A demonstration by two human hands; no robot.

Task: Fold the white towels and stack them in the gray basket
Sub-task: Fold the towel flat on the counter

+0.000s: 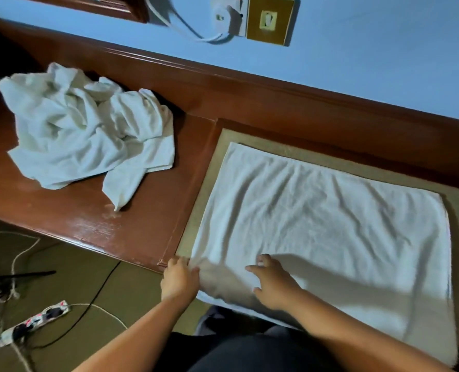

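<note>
A flat white terry towel (330,224) lies spread, faintly creased, on the tan inset panel (212,183) at the right of a reddish-brown polished wooden table (132,224), its near edge hanging just over the table's near side. The left hand (180,277) sits at the towel's near left corner, fingers bent and thumb closed against the cloth, pinching that corner. The right hand (274,283) rests just beside it to the right, palm down, fingers spread and straight, pressing on the towel. Far left on the table lies a crumpled heap of white towels (89,130), well apart from the spread one
</note>
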